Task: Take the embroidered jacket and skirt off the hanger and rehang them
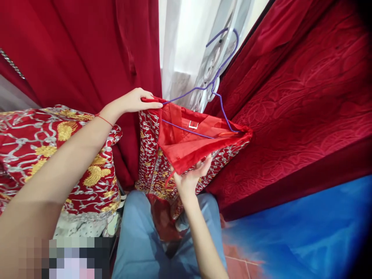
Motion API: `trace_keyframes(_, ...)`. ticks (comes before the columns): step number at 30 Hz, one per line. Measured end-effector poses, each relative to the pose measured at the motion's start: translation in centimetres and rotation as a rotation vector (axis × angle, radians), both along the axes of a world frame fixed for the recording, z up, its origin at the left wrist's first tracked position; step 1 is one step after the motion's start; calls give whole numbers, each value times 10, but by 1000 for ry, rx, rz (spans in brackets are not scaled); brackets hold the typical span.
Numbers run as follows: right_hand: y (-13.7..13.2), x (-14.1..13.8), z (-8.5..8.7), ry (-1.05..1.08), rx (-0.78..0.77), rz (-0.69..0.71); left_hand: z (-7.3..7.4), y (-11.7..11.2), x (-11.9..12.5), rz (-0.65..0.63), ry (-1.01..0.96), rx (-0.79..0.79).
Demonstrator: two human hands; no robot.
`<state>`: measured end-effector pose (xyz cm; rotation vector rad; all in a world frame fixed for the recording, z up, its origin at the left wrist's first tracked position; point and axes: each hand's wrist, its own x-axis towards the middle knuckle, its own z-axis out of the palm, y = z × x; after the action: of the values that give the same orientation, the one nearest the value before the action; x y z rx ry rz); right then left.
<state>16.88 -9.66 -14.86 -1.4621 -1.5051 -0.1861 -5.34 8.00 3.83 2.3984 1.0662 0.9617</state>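
Observation:
A red skirt with silver and gold embroidery hangs in front of my knees, its smooth red lining and a small white-edged label showing in the open waist. A purple hanger lies across that opening, hook upward. At the waist's left corner, my left hand pinches the edge beside the hanger's end; most of its fingertips are hidden behind the cloth. My right hand holds the front waist edge from below, fingers partly behind the fabric. A thin red strip dangles by its thumb.
More embroidered red cloth is piled at the left. Dark red curtains hang behind, and patterned red drapery fills the right side. Between them stands a white scrolled metal grille. Bright blue fabric lies at lower right by the tiled floor.

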Motion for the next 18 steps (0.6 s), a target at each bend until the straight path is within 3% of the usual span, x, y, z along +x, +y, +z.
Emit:
trace_keyframes(5, -5, 12, 45, -258, -20, -111, 1, 1, -1, 28, -53, -5)
trace_keyframes(11, 16, 40, 77, -271, -54, -267, -1, 10, -9, 0, 37, 73)
trace_keyframes(15, 39, 73, 105, -421, -66, -296, -2, 13, -15, 85, -40, 29)
trace_keyframes(18, 55, 104, 116, -488, -49, -273, -3, 21, -24, 202, -14, -37)
